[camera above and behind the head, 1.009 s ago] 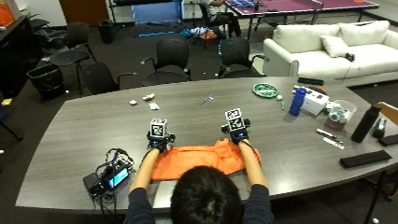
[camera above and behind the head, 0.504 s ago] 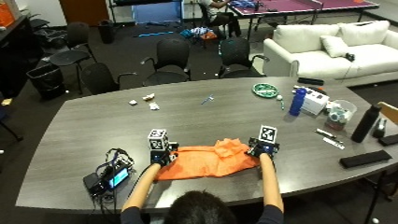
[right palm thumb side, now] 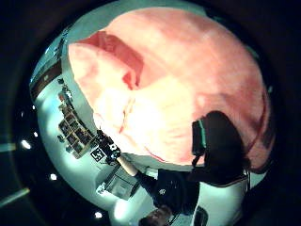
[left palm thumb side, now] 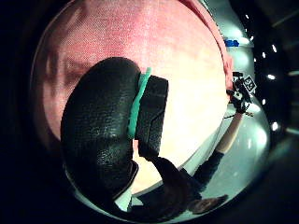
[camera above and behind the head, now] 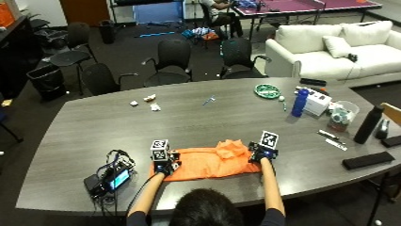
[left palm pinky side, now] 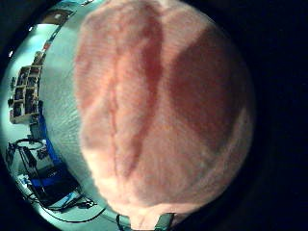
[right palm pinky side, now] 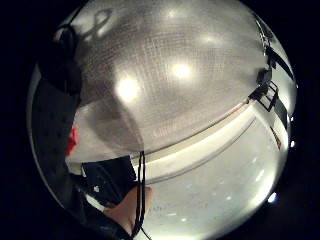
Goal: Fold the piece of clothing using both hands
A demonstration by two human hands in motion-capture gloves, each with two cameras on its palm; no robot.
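Clothing (camera above and behind the head: 210, 162) half-folded, bunched at right end | my left hand (camera above and behind the head: 164, 165), right hand (camera above and behind the head: 262, 153) grip its ends | squaring left.

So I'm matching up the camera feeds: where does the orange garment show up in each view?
Outside view: orange garment lies on the grey table between the left hand and right hand.
Left little finger side: it fills most of the picture.
Left thumb side: behind the glove's thumb.
Right little finger side: only a small sliver.
Right thumb side: across the middle.
Shared landmark: the grey table.
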